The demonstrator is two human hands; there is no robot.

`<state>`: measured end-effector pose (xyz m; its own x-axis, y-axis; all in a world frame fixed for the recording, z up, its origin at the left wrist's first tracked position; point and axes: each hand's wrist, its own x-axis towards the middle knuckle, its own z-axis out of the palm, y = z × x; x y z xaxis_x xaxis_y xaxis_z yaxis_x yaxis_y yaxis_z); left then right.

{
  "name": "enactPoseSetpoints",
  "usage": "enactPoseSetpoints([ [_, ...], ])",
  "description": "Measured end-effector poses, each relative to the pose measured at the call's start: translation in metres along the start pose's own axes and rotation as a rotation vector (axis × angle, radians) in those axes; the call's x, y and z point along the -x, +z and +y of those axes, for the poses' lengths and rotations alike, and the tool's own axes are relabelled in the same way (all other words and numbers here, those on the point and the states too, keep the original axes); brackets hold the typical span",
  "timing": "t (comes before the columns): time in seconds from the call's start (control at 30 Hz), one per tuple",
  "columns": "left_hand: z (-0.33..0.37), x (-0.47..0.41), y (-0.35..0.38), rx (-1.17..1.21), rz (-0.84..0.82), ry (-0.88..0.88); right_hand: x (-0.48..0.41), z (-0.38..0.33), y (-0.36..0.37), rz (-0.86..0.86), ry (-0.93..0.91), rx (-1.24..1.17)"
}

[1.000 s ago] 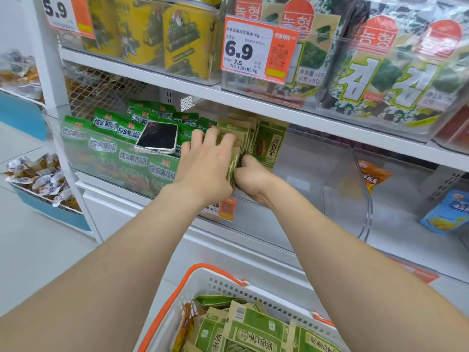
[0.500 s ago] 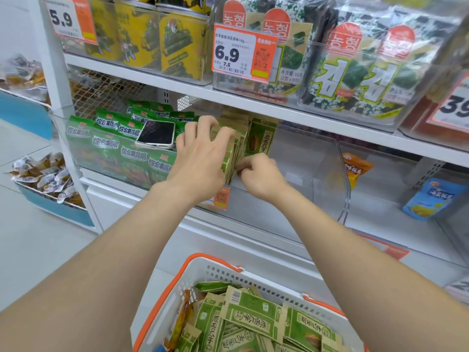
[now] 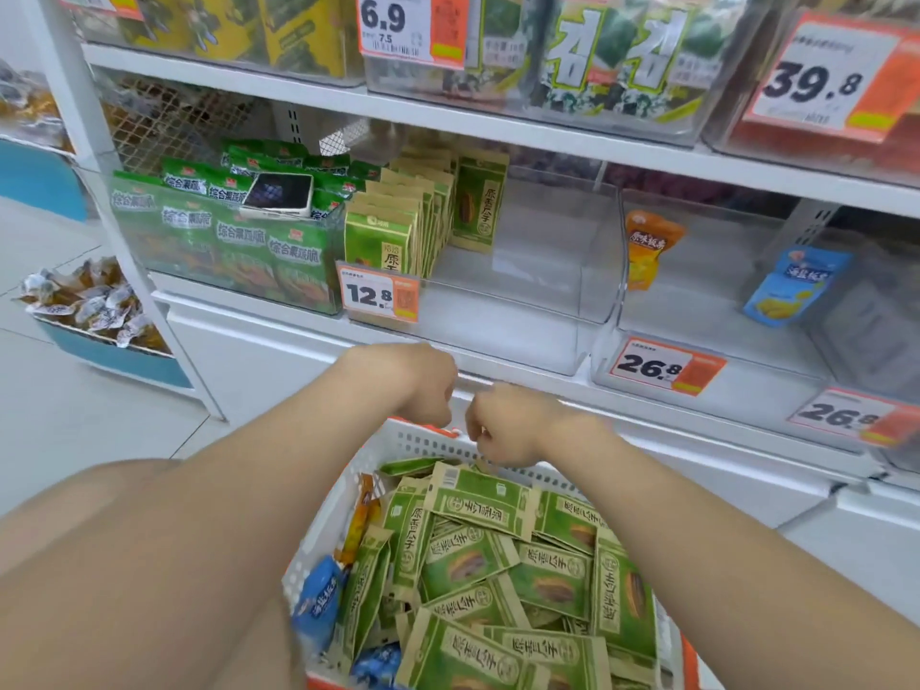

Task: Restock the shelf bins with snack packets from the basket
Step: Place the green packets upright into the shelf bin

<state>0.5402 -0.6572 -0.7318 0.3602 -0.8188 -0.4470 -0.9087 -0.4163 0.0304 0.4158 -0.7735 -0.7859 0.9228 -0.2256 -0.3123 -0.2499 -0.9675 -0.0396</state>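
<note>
Left hand [image 3: 424, 385] and right hand [image 3: 509, 426] dropped from 12.8 bin [image 3: 527, 301] to basket [image 3: 415, 442], both clenched.

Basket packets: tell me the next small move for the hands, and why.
Probably lower the right hand and pinch the topmost green packet just beneath it. Both hands hang over the basket, the left hand apparently empty, and the middle bin has bare floor beside its packet row.
</note>
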Motion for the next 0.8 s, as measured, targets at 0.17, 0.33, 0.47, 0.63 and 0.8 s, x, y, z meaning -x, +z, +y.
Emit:
enactPoseSetpoints([
  [0.17, 0.025, -0.007, 0.027, -0.043, -0.136, 0.065, 0.007, 0.011, 0.072, -0.193, 0.066, 0.037],
  [0.33, 0.034, -0.008, 0.028, -0.05, -0.127, 0.082, 0.006, 0.011, 0.12, -0.186, 0.048, 0.08],
  [0.47, 0.032, -0.015, 0.028, -0.067, -0.11, 0.081, 0.009, 0.008, 0.15, -0.145, 0.092, 0.165],
  [0.63, 0.032, -0.009, 0.023, -0.057, -0.136, 0.09, 0.007, 0.01, 0.123, -0.159, 0.09, -0.078],
  [0.8, 0.028, -0.003, 0.023, -0.081, -0.187, 0.074, 0.004, 0.01, 0.07, -0.144, 0.202, -0.562],
])
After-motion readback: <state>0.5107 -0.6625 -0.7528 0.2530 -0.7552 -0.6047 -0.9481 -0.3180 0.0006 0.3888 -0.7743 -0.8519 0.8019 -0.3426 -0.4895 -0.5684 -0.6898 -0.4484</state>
